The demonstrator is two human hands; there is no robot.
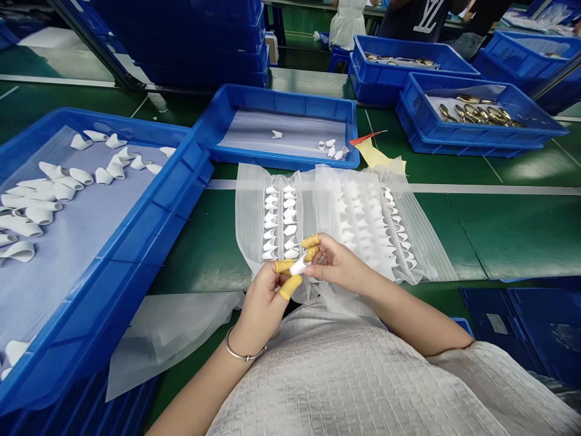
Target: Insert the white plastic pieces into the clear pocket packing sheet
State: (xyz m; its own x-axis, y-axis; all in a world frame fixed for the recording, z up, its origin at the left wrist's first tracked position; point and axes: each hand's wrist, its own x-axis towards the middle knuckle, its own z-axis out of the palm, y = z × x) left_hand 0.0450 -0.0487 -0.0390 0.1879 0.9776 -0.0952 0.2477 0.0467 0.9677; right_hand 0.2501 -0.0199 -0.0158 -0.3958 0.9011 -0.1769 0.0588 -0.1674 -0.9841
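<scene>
My left hand [265,298] and my right hand [333,263] meet over my lap at the near table edge, both wearing yellow finger cots. Together they pinch one small white curved plastic piece [299,264] between their fingertips. Just beyond lies a clear ribbed plastic sheet [422,230] holding rows of the same white pieces [280,221] tucked in its pockets. A metal bangle sits on my left wrist.
A large blue tray [149,200] at the left holds several loose white pieces on film. Another blue tray [227,115] behind the sheet has a few pieces. Blue trays [417,121] at the far right hold gold metal parts. Other people stand at the back. A loose plastic bag [172,330] lies near left.
</scene>
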